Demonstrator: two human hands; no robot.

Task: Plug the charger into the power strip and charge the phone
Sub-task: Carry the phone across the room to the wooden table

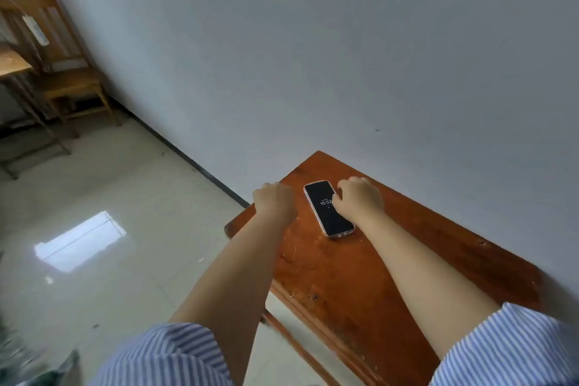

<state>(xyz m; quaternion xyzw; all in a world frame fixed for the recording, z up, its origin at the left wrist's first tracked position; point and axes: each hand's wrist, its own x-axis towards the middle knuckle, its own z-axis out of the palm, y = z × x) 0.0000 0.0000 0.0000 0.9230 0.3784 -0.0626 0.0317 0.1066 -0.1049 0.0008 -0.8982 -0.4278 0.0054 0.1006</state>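
Note:
A black phone in a clear case lies flat on the reddish-brown wooden desk, near its far end. Its screen is lit and shows the time. My right hand sits over the phone's right edge, fingers curled down and thumb on the screen. My left hand rests on the desk just left of the phone, apart from it, with fingers closed into a loose fist. What it may hold is hidden. No charger, cable or power strip is visible on the desk.
The desk stands against a plain grey-white wall. At far left, a wooden chair carries a white oblong object on its back, beside part of another table. A glossy tiled floor lies to the left.

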